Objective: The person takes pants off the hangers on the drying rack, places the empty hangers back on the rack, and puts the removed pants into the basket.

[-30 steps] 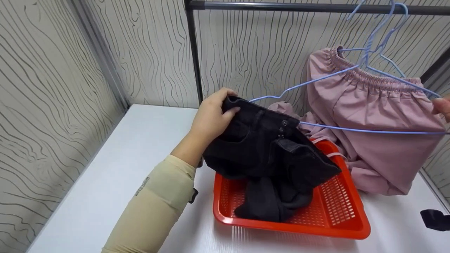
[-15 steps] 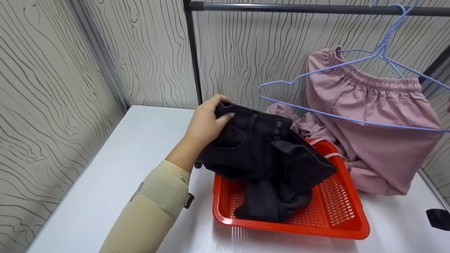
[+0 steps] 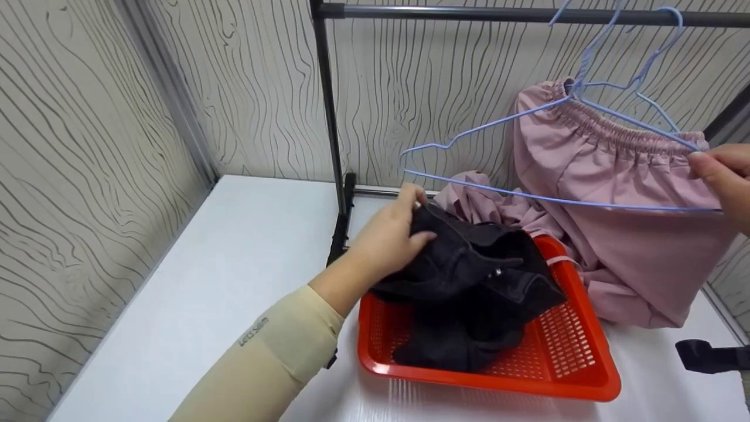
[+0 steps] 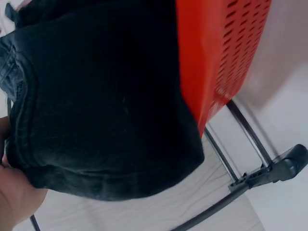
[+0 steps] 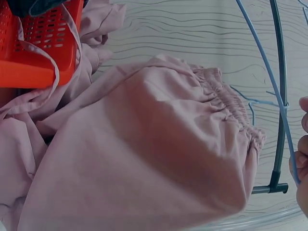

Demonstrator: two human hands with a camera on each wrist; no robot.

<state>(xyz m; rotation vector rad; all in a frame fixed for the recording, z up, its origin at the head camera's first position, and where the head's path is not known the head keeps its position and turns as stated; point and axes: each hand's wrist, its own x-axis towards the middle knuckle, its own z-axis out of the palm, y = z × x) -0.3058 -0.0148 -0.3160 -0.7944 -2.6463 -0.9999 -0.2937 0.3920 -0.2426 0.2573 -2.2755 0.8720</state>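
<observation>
- Head view: moves the left grip (image 3: 384, 240) lower and to the right since the earlier frame, twists the black trousers (image 3: 451, 264) along with it, swings the blue wire hanger (image 3: 580, 82) leftward and brings the right grip (image 3: 729, 181) into sight.
- Same view: pinches the trousers' waistband in the left grip, over the red basket (image 3: 492, 384), with the lower part bunched inside; clamps the hanger's right shoulder in the right grip, apart from the waistband.
- Same view, progress: appears partway along; shows the pink garment (image 3: 638, 246) already slung from a second hanger (image 3: 649, 61) on the rail (image 3: 469, 13); seems to leave the black pair to be threaded and hung.
- Left wrist view: shows thick, matt, dark cloth with raised seams, folded into a broad flap, beside the basket's rigid perforated plastic.
- Right wrist view: shows smooth pink fabric below a ruched elastic waist, with thin straps (image 5: 38, 49) over the basket's rim; holds slender blue wire in the right grip at the edge.
</observation>
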